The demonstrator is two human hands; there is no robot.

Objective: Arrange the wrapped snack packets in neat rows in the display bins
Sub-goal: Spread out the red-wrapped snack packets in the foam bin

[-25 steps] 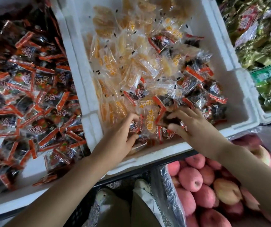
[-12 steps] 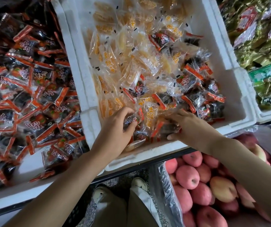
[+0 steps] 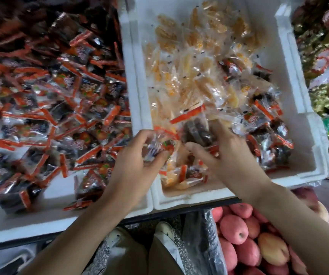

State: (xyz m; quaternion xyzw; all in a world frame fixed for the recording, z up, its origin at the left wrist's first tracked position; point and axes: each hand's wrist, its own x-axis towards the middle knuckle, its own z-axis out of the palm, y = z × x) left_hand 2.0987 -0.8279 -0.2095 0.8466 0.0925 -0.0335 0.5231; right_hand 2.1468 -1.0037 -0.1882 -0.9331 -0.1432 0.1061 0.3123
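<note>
pinching one dark packet (image 3: 160,144) in left hand (image 3: 137,157), clutching a stack (image 3: 196,133) in right hand (image 3: 231,155), over the middle bin (image 3: 189,203). light, crinkly, likely slippery (thin film); best gripped across the body.

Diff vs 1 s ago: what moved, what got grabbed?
Right grip, flat on the pile before, now curls round a stack of dark packets, lifted. Left grip has raised its red-edged packet. Middle bin and apples unchanged.
</note>
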